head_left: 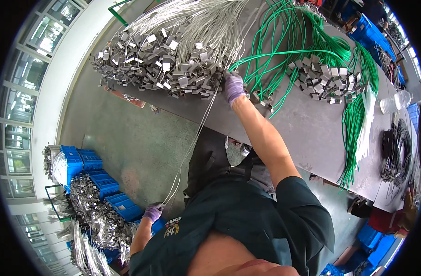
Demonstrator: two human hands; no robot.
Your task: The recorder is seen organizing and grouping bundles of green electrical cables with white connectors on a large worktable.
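Purple gloves cover both hands. Down by the floor side, my left hand (153, 212) is closed round a few thin silvery-white wires (192, 146). These run slantwise up over the table edge to my right hand (234, 88), whose fingers are curled at the right end of a heap of small grey metal blocks (160, 64). The wires pass at its fingertips, and it seems to grip them there; whether a block is also in it is hidden. Many pale wires (196, 23) fan out from the heap. Green wires (270, 55) lie right beside my right hand.
Further right on the grey table (298, 133) lie another block pile (323, 80), green wire bundles (355, 138), a clear plastic jar (395, 101) and a coil of black cable (394, 152). Blue crates (123, 205) and more blocks (88, 202) stand on the floor at left.
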